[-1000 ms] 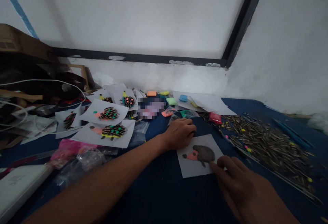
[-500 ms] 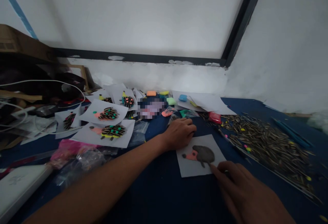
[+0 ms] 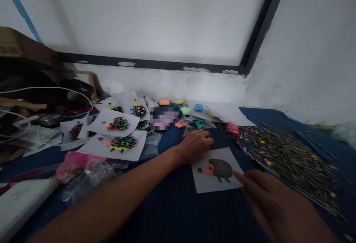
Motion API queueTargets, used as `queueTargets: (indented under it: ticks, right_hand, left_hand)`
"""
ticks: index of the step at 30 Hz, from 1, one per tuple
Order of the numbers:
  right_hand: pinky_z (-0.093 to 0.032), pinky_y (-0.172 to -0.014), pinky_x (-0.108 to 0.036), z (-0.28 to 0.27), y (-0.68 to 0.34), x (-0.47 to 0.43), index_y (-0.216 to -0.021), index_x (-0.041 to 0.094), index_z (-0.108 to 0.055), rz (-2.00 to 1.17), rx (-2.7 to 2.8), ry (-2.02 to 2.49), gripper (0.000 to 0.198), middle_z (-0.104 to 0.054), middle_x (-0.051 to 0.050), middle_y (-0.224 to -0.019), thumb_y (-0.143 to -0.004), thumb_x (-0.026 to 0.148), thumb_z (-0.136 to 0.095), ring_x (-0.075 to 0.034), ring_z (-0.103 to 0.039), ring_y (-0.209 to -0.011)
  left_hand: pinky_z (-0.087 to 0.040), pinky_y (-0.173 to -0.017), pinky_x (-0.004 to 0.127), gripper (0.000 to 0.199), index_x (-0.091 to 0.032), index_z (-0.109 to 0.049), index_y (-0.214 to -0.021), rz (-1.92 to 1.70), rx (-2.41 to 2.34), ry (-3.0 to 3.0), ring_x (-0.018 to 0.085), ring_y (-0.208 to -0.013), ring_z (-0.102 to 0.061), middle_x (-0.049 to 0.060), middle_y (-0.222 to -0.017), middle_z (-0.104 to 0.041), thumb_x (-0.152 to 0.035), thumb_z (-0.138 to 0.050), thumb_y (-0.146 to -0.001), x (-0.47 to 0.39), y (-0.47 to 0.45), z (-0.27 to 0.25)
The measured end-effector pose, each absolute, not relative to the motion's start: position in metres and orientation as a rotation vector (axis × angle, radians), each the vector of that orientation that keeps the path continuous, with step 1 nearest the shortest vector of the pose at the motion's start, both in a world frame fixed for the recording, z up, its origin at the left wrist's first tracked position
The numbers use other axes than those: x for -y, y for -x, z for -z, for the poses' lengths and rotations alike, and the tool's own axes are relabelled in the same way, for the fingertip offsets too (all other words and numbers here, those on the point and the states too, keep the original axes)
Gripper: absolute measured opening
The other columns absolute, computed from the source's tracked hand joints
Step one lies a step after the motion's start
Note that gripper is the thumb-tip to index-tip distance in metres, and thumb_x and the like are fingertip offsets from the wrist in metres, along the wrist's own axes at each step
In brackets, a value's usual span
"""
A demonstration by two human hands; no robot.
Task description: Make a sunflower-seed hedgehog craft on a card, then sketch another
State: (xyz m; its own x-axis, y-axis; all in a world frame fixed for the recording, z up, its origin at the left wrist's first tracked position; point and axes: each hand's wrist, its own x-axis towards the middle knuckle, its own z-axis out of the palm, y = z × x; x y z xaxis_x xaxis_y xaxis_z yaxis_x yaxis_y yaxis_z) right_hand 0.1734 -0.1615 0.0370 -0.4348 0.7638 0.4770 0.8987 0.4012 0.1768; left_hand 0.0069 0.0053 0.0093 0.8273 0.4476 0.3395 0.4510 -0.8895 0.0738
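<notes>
A white paper card (image 3: 204, 187) bears a clay hedgehog (image 3: 222, 169) with a dark grey body, a salmon face, a black nose and two small legs. My right hand (image 3: 269, 198) is at the card's right side, its fingers close together and the foremost tip touching the hedgehog's rear edge. Anything between those fingers is too small to make out. At the card's upper left edge rests my left hand (image 3: 194, 146), palm down with curled fingers. Its fingertips are hidden, and a clear packet of dark clay (image 3: 188, 130) lies just behind it.
Sunflower seeds (image 3: 292, 157) lie in a large heap on the right, with small coloured clay balls among them. Finished hedgehog cards (image 3: 93, 148) are spread at left. Clay blocks, such as a green one (image 3: 185, 110), stand behind. A white box (image 3: 30, 202) is front left.
My right hand has moved from the hedgehog's rear leg up and slightly right to its rear edge, leaving both legs in plain view. My left hand stays in place.
</notes>
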Motion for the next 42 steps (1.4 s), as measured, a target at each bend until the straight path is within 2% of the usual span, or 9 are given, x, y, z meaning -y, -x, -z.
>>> queueTargets:
  ticks: [4,7,11,15,18,24,31,34,42]
  right_hand:
    - [-0.040,-0.043,-0.026,-0.056,-0.187,0.133,-0.091,0.023,-0.070,0.664,2.362,1.548,0.030,-0.069,-0.007,-0.077,-0.091,0.028,-0.041,-0.018,-0.064,-0.058]
    - [-0.039,-0.052,-0.026,-0.070,-0.199,0.099,-0.080,0.022,-0.069,0.453,2.401,1.836,0.026,-0.069,-0.005,-0.073,-0.089,0.029,-0.045,-0.017,-0.063,-0.062]
    - [-0.029,-0.050,-0.027,-0.077,-0.211,0.062,-0.073,0.020,-0.066,0.412,2.251,2.161,0.031,-0.069,-0.008,-0.071,-0.090,0.032,-0.042,-0.019,-0.060,-0.059]
    - [-0.028,-0.050,-0.027,-0.068,-0.227,0.053,-0.078,0.020,-0.067,0.333,2.186,2.168,0.030,-0.071,-0.008,-0.075,-0.089,0.030,-0.041,-0.020,-0.061,-0.063]
    - [-0.030,-0.051,-0.027,-0.061,-0.241,0.055,-0.077,0.020,-0.067,0.244,2.172,2.212,0.027,-0.071,-0.008,-0.076,-0.087,0.030,-0.044,-0.021,-0.062,-0.066]
    - [-0.034,-0.053,-0.027,-0.060,-0.258,0.057,-0.082,0.020,-0.071,0.113,2.108,2.214,0.022,-0.073,-0.009,-0.078,-0.083,0.026,-0.050,-0.022,-0.064,-0.067]
    - [-0.036,-0.055,-0.026,-0.059,-0.267,0.060,-0.078,0.020,-0.071,-0.059,2.216,2.209,0.016,-0.071,-0.005,-0.071,-0.080,0.019,-0.055,-0.018,-0.063,-0.063]
    - [-0.033,-0.054,-0.026,-0.058,-0.263,0.062,-0.076,0.020,-0.069,-0.027,2.240,2.251,0.017,-0.070,-0.005,-0.070,-0.081,0.016,-0.054,-0.017,-0.062,-0.062]
    - [-0.030,-0.050,-0.026,-0.056,-0.257,0.061,-0.070,0.019,-0.060,0.173,2.197,2.184,0.018,-0.066,-0.006,-0.069,-0.083,0.020,-0.048,-0.017,-0.057,-0.059]
  left_hand:
    - [-0.043,-0.076,0.029,0.021,-0.015,-0.064,-0.088,0.501,0.641,2.992,0.017,-0.086,-0.054,0.007,-0.096,-0.060,-0.013,-0.043,-0.091,-0.006,-0.007,-0.011]
    - [-0.042,-0.078,0.029,0.021,-0.016,-0.064,-0.091,0.467,0.554,3.018,0.017,-0.088,-0.055,0.007,-0.098,-0.060,-0.014,-0.044,-0.092,-0.005,-0.008,-0.013]
    - [-0.042,-0.079,0.027,0.022,-0.015,-0.065,-0.092,0.518,0.594,3.069,0.016,-0.089,-0.056,0.007,-0.097,-0.062,-0.019,-0.043,-0.095,-0.004,-0.008,-0.017]
    - [-0.042,-0.073,0.024,0.019,-0.015,-0.067,-0.087,0.550,0.701,3.230,0.014,-0.085,-0.058,0.006,-0.096,-0.063,-0.026,-0.051,-0.092,-0.007,-0.006,-0.026]
    - [-0.042,-0.071,0.023,0.009,-0.016,-0.067,-0.086,0.417,0.754,3.301,0.015,-0.084,-0.058,0.005,-0.095,-0.063,-0.021,-0.061,-0.082,-0.011,-0.005,-0.032]
    - [-0.042,-0.074,0.025,0.009,-0.016,-0.064,-0.081,0.292,0.845,3.291,0.015,-0.082,-0.058,0.004,-0.091,-0.065,-0.012,-0.056,-0.078,-0.012,-0.010,-0.031]
    - [-0.040,-0.085,0.031,0.013,-0.015,-0.063,-0.082,0.375,0.901,3.231,0.016,-0.089,-0.058,0.004,-0.094,-0.066,-0.014,-0.051,-0.085,-0.003,-0.014,-0.028]
    - [-0.038,-0.090,0.034,0.013,-0.016,-0.063,-0.083,0.416,0.914,3.240,0.016,-0.089,-0.058,0.003,-0.094,-0.066,-0.014,-0.051,-0.086,-0.003,-0.016,-0.024]
    - [-0.041,-0.083,0.030,0.014,-0.016,-0.064,-0.082,0.547,0.868,3.224,0.015,-0.084,-0.059,0.003,-0.092,-0.065,-0.014,-0.050,-0.086,-0.004,-0.018,-0.016]
